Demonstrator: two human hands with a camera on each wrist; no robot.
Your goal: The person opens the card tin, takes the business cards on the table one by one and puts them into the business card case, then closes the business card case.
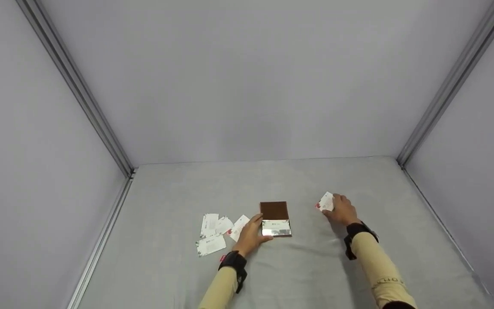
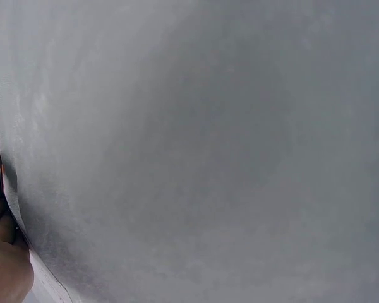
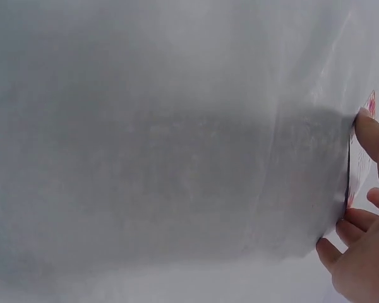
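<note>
An open brown card case [image 1: 275, 218] with a shiny metal lower half lies on the grey cloth table [image 1: 272, 266]. My left hand [image 1: 250, 235] rests at its left edge, thumb touching the metal half. Its edge shows in the left wrist view as the left hand [image 2: 3, 265]. My right hand [image 1: 342, 210] grips a white card [image 1: 326, 201] with red print, to the right of the case. In the right wrist view the right hand [image 3: 365, 252] pinches the card [image 3: 360, 158] seen edge-on.
Several white cards [image 1: 215, 231] lie scattered left of the left hand. Grey walls with metal corner rails [image 1: 79, 90] enclose the table on three sides.
</note>
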